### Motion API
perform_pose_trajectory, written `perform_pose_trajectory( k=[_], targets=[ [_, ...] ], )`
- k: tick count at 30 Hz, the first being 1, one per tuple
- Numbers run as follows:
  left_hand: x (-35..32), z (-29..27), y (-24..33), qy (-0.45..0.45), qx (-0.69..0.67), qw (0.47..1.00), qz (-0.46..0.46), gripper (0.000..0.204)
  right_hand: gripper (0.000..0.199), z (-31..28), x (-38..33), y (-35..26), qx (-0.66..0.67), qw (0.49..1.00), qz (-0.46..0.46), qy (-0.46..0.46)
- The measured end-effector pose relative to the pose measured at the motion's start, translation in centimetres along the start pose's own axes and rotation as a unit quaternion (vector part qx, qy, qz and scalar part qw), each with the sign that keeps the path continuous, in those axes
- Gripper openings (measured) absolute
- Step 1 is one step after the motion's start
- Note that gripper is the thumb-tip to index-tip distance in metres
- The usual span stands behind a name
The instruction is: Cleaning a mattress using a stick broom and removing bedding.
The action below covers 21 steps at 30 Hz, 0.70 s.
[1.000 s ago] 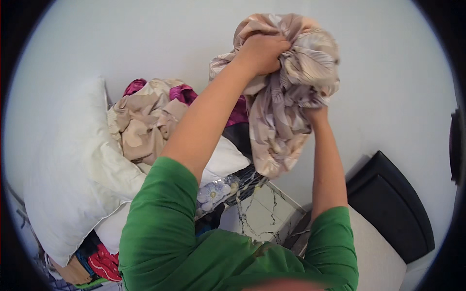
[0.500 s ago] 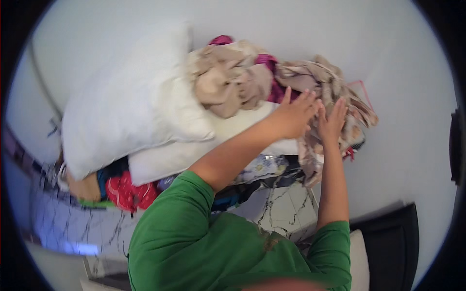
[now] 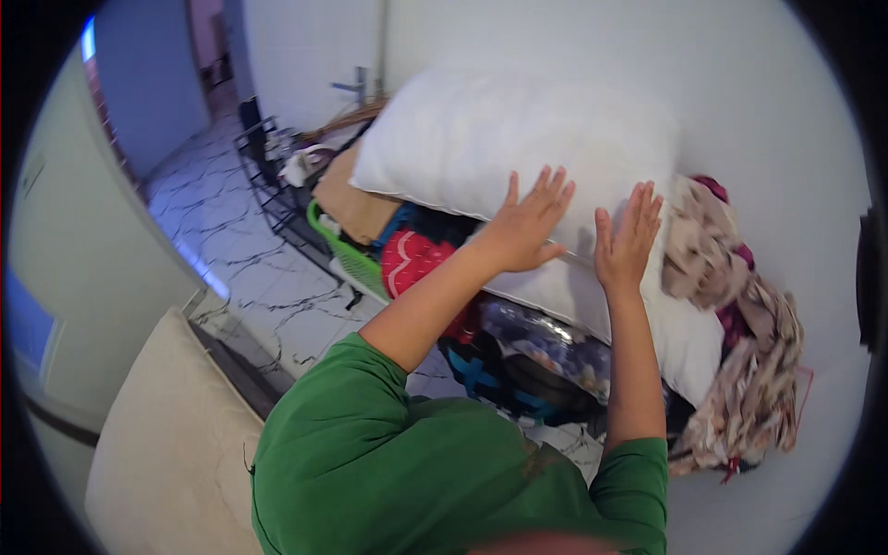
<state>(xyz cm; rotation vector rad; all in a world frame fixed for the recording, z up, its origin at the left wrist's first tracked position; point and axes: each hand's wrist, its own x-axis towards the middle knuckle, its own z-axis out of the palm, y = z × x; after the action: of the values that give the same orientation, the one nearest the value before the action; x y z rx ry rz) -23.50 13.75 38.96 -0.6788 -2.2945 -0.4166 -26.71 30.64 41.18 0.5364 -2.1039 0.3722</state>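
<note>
- I see a large white pillow point(image 3: 518, 153), plump, smooth and plain, on top of the heap against the white wall point(image 3: 740, 102).
- A second white pillow point(image 3: 684, 338) lies under it, flatter, running down toward the right end of the heap.
- My left hand point(image 3: 527, 227) is flat on the lower edge of the top pillow, fingers spread, holding nothing.
- My right hand point(image 3: 629, 242) is also flat and open, fingers close together and pointing up, pressed where the two pillows meet.
- Both forearms come up from the green sleeves point(image 3: 444, 462) at the lower edge.
- Change from half a second ago: both hands were then on the beige patterned cloth point(image 3: 749, 370) at the right end of the heap; now they are on the pillows, to the left of it. One second ago the cloth was lifted in both hands; now it hangs bunched at the heap's right end, touching the lower pillow.
- Long axis of the top pillow: runs from upper left to right, along the wall; its broad face is tilted toward me. One short end points at the green basket point(image 3: 347, 254), the other at the cloth.
- Below the pillows: a red item point(image 3: 412, 259) and dark bundles point(image 3: 518, 370), on the marble-patterned floor point(image 3: 259, 277).
- A cream cushion point(image 3: 166, 444) lies at lower left.
</note>
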Motion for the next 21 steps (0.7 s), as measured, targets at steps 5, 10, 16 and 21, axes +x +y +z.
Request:
perform_pose_trajectory(
  k=[5, 10, 16, 21],
  targets=[
    [-7.4, -5.5, -14.1, 0.015, 0.104, 0.985, -0.139, 0.082, 0.06, 9.5, 4.6, -12.6, 0.118, 0.99, -0.071, 0.009],
    [-15.4, -11.8, -27.1, -0.027, 0.179, 0.947, -0.265, 0.083, 0.058, 22.5, 7.6, -26.6, 0.331, 0.94, -0.07, -0.031],
    [-21.5, -14.1, -35.5, -0.113, 0.148, 0.929, -0.32, 0.08, 0.072, 43.4, 7.4, -36.7, 0.607, 0.716, 0.259, -0.229],
    [-26.4, -16.1, -40.0, -0.128, 0.115, 0.918, -0.358, 0.077, 0.072, 48.5, 9.6, -41.6, 0.65, 0.526, 0.458, -0.301]
  ],
)
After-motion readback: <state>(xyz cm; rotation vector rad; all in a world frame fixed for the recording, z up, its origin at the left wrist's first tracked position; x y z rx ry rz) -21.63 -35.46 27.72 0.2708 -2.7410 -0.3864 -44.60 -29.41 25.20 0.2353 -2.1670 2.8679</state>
